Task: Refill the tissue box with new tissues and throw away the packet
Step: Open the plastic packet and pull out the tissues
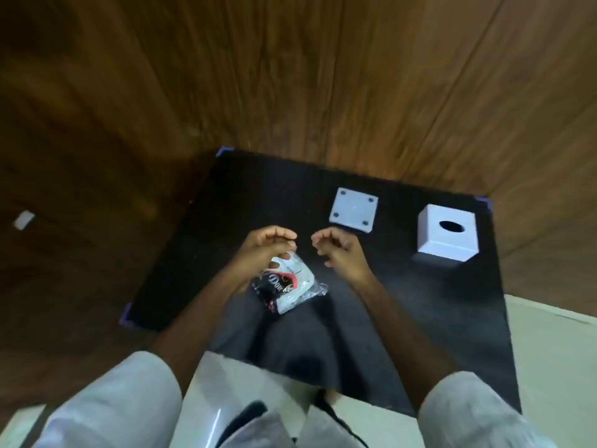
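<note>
On the far left, a small white object (23, 219) lies alone on the brown wooden floor (290, 76); it is too blurred to say what it is. Next comes the black square table top with purple corner caps (226, 205), where all the work is placed. Over its near middle, the left hand (268, 247) pinches with its fingertips the top edge of the crinkled clear plastic tissue packet with black, red and white print (287, 286), so the packet hangs down from the pinch with its lower end near the table; I cannot tell if it touches. I think it is held by the edge so the other hand can tear it open. The right hand (339, 250) is just beside, fingers curled but holding nothing, apart from the packet. Further right and behind lies the flat white square base plate with four dark round feet (354, 210), turned upside down, probably taken off so the box can be filled from below. On the far right stands the white cube tissue box with an oval hole on top (447, 236), well apart from the packet and showing no tissue in its hole.
</note>
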